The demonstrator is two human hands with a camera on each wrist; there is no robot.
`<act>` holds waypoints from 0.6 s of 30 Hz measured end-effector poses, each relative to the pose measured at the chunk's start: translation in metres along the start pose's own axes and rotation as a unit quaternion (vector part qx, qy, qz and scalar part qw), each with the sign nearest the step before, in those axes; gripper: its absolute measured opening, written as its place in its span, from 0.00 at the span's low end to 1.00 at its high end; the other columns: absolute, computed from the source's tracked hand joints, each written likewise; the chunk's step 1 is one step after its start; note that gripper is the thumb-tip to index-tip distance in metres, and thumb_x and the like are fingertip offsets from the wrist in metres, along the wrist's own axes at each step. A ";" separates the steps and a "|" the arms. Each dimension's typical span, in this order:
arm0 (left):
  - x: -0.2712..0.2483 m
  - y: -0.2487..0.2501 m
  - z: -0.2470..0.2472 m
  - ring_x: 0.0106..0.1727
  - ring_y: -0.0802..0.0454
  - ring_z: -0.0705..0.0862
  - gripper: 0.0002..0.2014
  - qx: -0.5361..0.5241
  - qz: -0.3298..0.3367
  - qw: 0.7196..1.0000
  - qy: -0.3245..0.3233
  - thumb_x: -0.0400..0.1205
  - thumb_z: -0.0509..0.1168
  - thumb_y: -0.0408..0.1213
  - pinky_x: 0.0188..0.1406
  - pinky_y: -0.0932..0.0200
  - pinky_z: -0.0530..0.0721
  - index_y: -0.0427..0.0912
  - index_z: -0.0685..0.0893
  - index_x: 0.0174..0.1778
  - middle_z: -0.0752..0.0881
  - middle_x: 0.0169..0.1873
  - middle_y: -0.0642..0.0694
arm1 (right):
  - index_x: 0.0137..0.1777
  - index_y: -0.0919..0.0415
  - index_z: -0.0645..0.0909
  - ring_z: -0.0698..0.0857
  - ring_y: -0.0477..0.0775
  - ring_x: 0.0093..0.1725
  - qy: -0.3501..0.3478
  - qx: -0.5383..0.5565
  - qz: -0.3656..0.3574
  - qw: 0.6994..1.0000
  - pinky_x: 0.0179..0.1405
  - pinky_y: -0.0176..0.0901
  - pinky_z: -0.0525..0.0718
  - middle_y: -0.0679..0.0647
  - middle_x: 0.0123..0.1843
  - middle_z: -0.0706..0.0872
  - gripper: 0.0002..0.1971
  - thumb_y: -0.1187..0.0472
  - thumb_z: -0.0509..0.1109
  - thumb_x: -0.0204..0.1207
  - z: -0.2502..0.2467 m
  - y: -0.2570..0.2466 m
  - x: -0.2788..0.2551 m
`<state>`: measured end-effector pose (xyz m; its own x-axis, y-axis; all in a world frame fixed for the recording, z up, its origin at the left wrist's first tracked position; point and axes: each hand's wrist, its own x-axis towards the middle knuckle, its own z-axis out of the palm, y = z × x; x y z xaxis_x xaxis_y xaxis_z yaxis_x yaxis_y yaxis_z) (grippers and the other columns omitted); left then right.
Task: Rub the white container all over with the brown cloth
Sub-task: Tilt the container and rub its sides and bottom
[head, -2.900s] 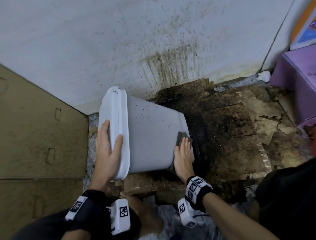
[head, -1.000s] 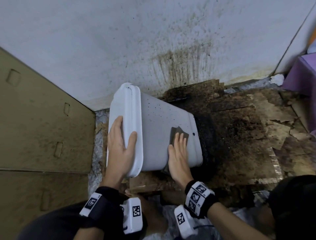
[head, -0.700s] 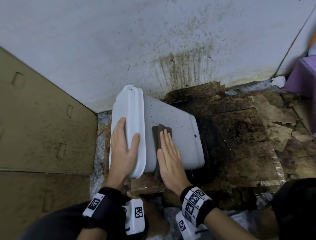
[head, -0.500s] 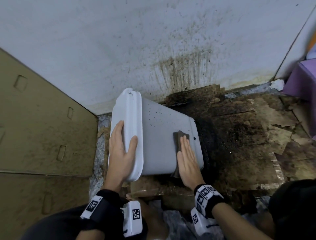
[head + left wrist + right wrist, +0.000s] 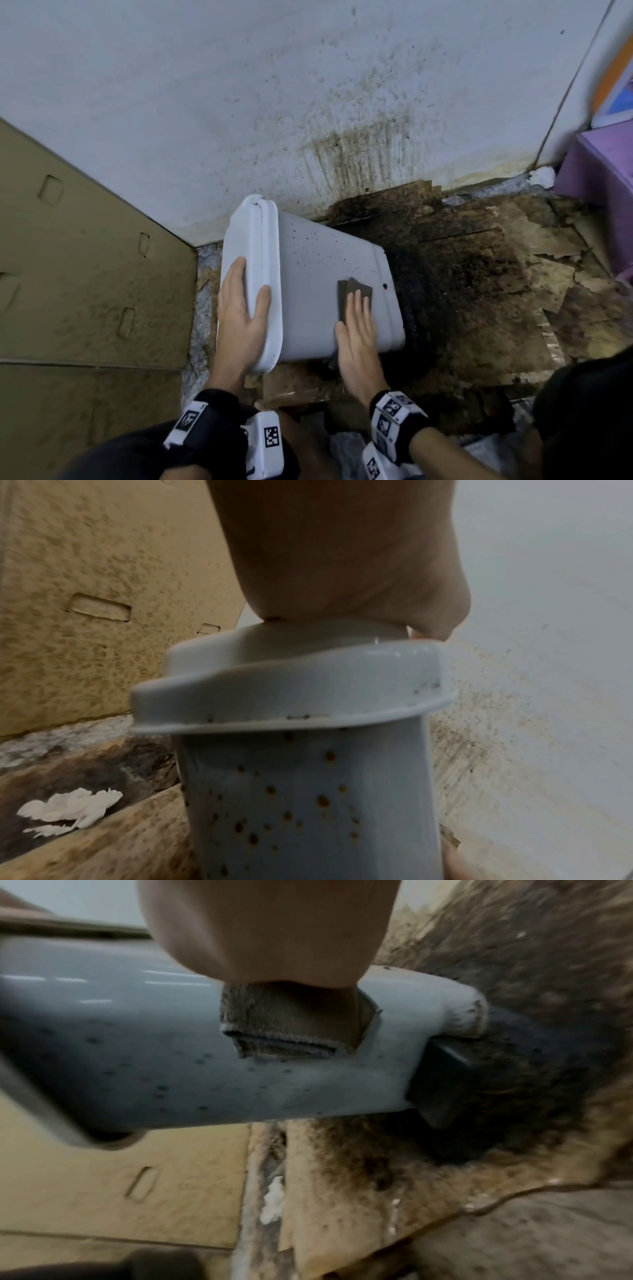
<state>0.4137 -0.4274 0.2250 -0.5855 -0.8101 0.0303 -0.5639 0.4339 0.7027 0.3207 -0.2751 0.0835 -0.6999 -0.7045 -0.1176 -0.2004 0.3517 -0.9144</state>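
Observation:
The white container (image 5: 308, 274) lies on its side, speckled with brown spots, lid (image 5: 246, 233) to the left and base to the right. My left hand (image 5: 252, 277) rests on the lid with straight fingers, the thumb laid across the rim. My right hand (image 5: 349, 311) lies flat on the container's upper side near the base, pressing the folded brown cloth (image 5: 352, 282) against it. In the right wrist view the cloth (image 5: 291, 1023) sticks out from under the hand (image 5: 267, 934) over the container's edge (image 5: 137, 1042). The left wrist view shows the palm (image 5: 342, 561) on the lid (image 5: 291, 685).
A stained white wall (image 5: 308, 85) stands right behind the container. A brown cardboard panel (image 5: 85, 274) closes the left side. Dirty, soaked cardboard (image 5: 479, 291) covers the floor to the right. A dark object (image 5: 441, 1074) sits at the container's base. A purple box (image 5: 603, 171) is at far right.
My right hand slid the cloth from the base end towards the lid, back to the base, and now a little towards the lid again. The left hand stayed on the lid.

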 end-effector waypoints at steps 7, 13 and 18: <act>0.001 0.000 0.002 0.90 0.54 0.59 0.36 0.006 0.003 1.000 0.001 0.88 0.57 0.57 0.91 0.39 0.59 0.51 0.58 0.92 0.61 0.89 0.54 | 0.92 0.49 0.46 0.40 0.38 0.90 -0.020 0.002 -0.044 0.999 0.90 0.48 0.40 0.43 0.93 0.46 0.32 0.42 0.39 0.89 -0.001 -0.053 -0.003; -0.002 0.009 0.007 0.89 0.54 0.61 0.34 0.007 0.023 1.000 0.012 0.90 0.60 0.52 0.89 0.49 0.58 0.46 0.61 0.91 0.64 0.89 0.51 | 0.91 0.56 0.54 0.55 0.50 0.89 0.049 -0.070 -0.084 0.993 0.90 0.52 0.53 0.52 0.92 0.55 0.28 0.50 0.46 0.92 -0.007 -0.038 0.009; 0.000 0.004 0.005 0.89 0.55 0.60 0.35 0.003 0.009 1.000 0.010 0.88 0.58 0.55 0.90 0.41 0.60 0.50 0.59 0.91 0.63 0.88 0.55 | 0.92 0.53 0.43 0.41 0.38 0.90 -0.016 -0.022 -0.084 0.996 0.90 0.44 0.43 0.43 0.93 0.43 0.29 0.52 0.47 0.94 -0.007 -0.030 0.013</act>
<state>0.4087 -0.4231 0.2243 -0.5844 -0.8094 0.0569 -0.5573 0.4513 0.6969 0.3125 -0.2907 0.1117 -0.6325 -0.7742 0.0231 -0.3428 0.2531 -0.9047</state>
